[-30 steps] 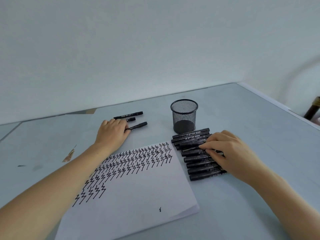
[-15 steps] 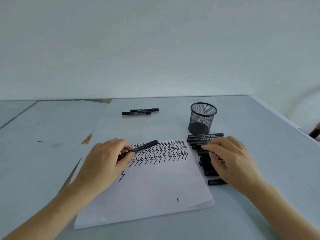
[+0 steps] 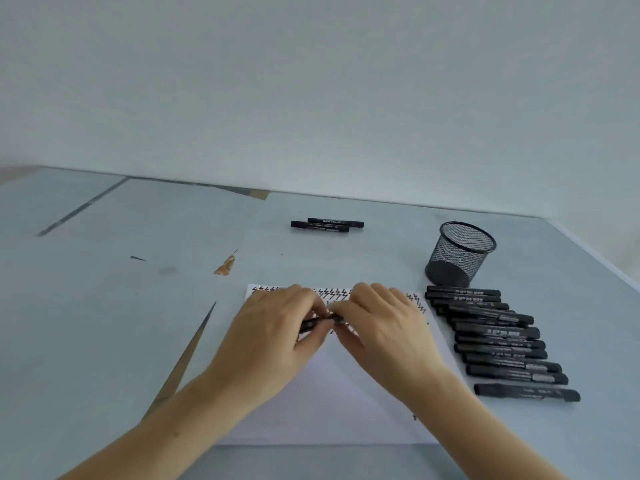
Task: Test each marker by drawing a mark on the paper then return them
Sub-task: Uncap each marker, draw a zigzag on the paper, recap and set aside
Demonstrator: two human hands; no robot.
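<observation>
the left hand [image 3: 273, 336] grips a black marker [image 3: 317, 322] by its barrel, fingers curled round it, above the paper [image 3: 332, 403]. the right hand [image 3: 384, 332] meets it from the other side and pinches the marker's right end between thumb and fingertips. zigzag marks [image 3: 332, 293] show along the paper's far edge. further back two markers [image 3: 327, 225] lie side by side on the table [image 3: 104, 306]. to the right stands a mesh cup [image 3: 459, 254], and near it a row of markers [image 3: 498, 341] lies beside the paper.
</observation>
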